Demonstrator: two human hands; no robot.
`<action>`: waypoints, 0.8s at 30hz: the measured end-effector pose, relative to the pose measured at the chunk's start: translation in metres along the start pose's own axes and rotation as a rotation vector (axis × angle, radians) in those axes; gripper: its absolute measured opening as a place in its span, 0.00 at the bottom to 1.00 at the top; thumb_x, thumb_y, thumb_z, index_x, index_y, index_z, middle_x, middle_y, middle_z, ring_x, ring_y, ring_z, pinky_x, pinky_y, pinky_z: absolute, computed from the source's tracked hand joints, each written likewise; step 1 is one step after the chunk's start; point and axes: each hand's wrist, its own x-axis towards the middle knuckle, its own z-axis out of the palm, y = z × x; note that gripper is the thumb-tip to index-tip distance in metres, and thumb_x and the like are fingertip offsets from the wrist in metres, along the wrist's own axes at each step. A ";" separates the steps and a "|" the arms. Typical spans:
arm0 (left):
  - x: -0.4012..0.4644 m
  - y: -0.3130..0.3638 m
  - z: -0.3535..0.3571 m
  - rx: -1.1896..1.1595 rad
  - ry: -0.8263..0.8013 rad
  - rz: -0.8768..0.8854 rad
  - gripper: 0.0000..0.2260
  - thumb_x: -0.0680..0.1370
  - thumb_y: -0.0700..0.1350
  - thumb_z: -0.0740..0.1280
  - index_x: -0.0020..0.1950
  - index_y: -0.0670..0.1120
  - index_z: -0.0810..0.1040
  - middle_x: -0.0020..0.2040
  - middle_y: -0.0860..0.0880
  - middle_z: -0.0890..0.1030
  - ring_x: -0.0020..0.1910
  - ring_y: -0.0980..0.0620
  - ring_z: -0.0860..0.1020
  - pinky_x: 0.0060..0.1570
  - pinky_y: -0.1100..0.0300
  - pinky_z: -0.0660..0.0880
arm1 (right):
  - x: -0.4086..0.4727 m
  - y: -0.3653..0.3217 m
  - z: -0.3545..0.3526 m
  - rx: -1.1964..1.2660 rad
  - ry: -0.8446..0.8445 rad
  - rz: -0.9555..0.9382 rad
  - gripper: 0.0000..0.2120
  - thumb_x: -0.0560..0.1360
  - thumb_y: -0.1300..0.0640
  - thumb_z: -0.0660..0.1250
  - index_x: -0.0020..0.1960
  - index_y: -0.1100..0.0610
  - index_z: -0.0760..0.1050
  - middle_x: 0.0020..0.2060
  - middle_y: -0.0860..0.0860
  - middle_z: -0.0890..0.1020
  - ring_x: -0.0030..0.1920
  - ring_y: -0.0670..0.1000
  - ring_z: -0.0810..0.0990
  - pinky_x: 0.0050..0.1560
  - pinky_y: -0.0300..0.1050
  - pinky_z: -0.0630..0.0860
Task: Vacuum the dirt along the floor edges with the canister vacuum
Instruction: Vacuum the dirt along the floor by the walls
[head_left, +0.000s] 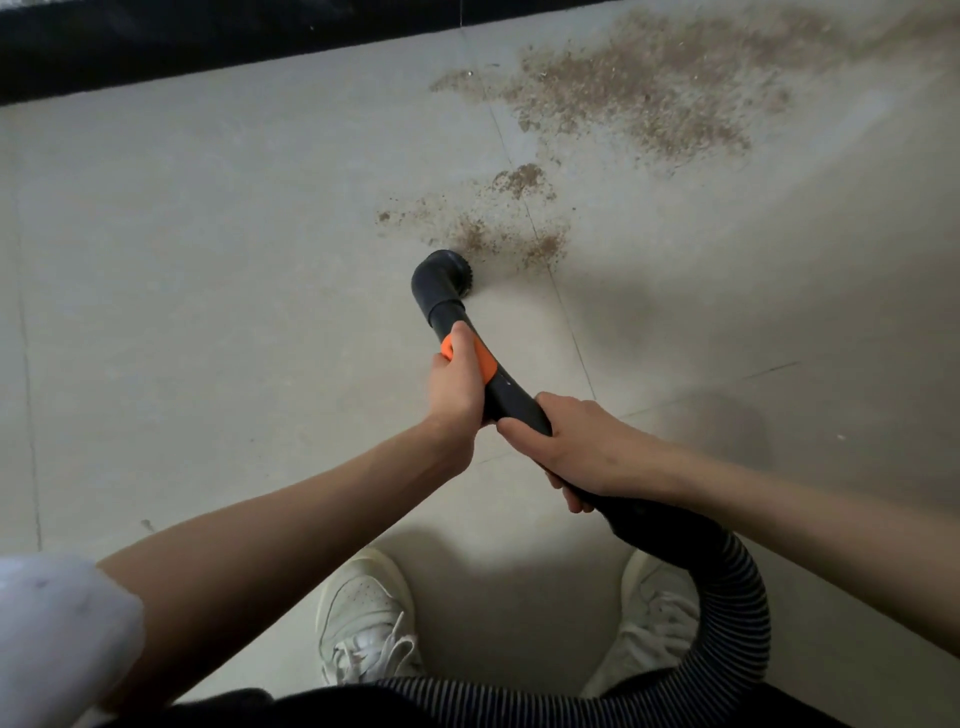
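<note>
A black vacuum wand (506, 387) with an orange collar points away from me at the pale tiled floor. Its round brush nozzle (443, 278) sits on the floor at the near edge of a small patch of brown dirt (485, 218). A larger dirt patch (644, 88) spreads farther off toward the top right. My left hand (456, 382) grips the wand at the orange collar. My right hand (576, 444) grips the wand lower down, where it joins the ribbed hose (737, 597). The canister is out of view.
A black skirting edge (208, 47) runs along the top of the floor. The hose loops round my right side and across the bottom of the view. My two white shoes (366, 618) stand on the tiles below the hands.
</note>
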 end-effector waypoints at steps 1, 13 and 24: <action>-0.003 -0.004 0.004 -0.003 -0.015 -0.005 0.14 0.79 0.59 0.54 0.47 0.49 0.68 0.42 0.48 0.74 0.38 0.51 0.76 0.32 0.59 0.73 | -0.005 0.004 0.001 0.004 0.008 0.012 0.18 0.77 0.40 0.57 0.43 0.55 0.64 0.30 0.54 0.77 0.20 0.51 0.76 0.23 0.40 0.72; 0.012 0.002 -0.007 -0.008 -0.006 0.022 0.15 0.79 0.58 0.54 0.51 0.48 0.70 0.40 0.49 0.74 0.37 0.53 0.76 0.29 0.61 0.72 | 0.012 -0.003 0.004 -0.015 0.015 -0.006 0.17 0.77 0.40 0.57 0.44 0.55 0.64 0.31 0.54 0.77 0.19 0.50 0.76 0.21 0.38 0.70; 0.063 0.067 -0.053 0.003 0.098 0.052 0.15 0.78 0.58 0.55 0.45 0.47 0.71 0.39 0.49 0.74 0.38 0.51 0.76 0.29 0.61 0.72 | 0.086 -0.067 -0.008 -0.106 0.009 -0.146 0.19 0.78 0.40 0.57 0.42 0.56 0.64 0.32 0.56 0.77 0.19 0.50 0.76 0.20 0.37 0.69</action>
